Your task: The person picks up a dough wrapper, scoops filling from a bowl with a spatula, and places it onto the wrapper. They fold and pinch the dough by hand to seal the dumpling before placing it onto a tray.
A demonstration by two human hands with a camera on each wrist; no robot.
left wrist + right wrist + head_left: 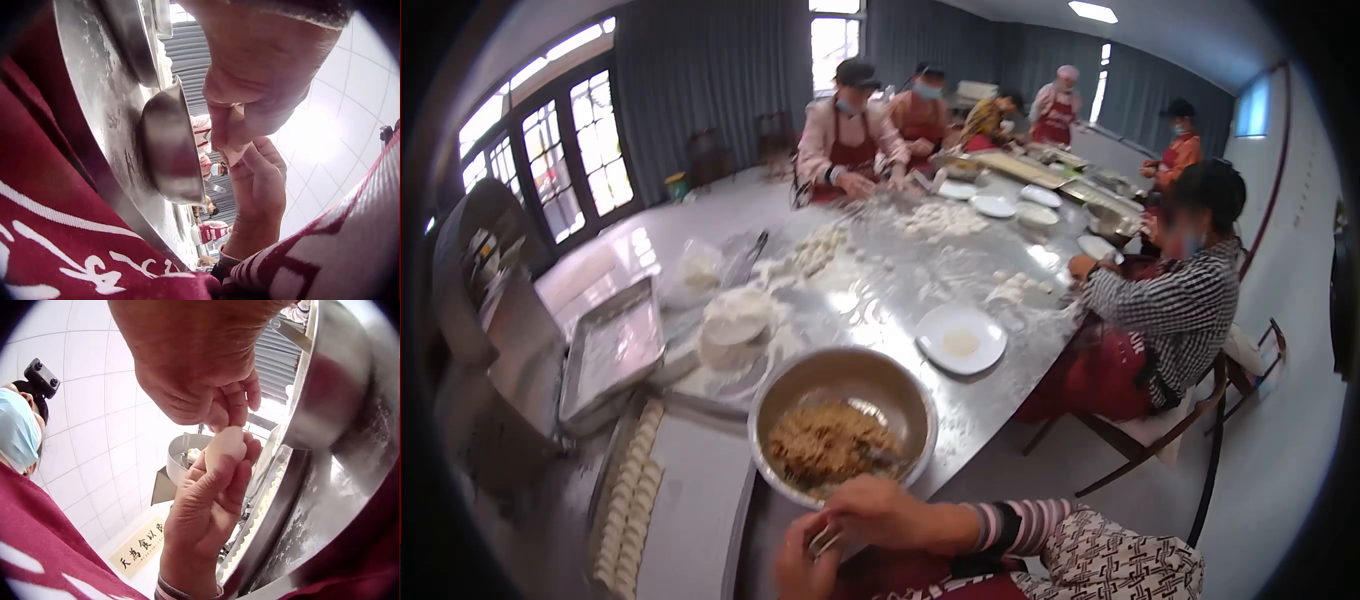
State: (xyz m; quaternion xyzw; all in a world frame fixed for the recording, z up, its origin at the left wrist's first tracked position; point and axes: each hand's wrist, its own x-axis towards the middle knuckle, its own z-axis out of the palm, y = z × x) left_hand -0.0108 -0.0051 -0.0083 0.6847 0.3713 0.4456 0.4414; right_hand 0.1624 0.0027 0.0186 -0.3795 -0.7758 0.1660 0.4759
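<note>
In the right wrist view a pale folded dough piece [225, 447] lies in the left hand [203, 519], its thumb across the front and fingers behind. The right hand [194, 356] comes from above, its curled fingertips pinching the upper edge. The left wrist view has the left hand [259, 62] and right hand [259, 190] meeting at the dough [236, 140]. From the head view, the left hand [805, 568] and right hand [890, 512] are just in front of a steel bowl [765, 395] of brownish filling [825, 437]; a spoon handle rests inside.
A tray [705, 500] with rows of dumplings [635, 500] lies left of the bowl. Beyond are an empty metal tray [615, 340], a flour heap [735, 320] and a white plate [962, 338]. A seated person [1170, 300] is at the right; several people work farther along the table.
</note>
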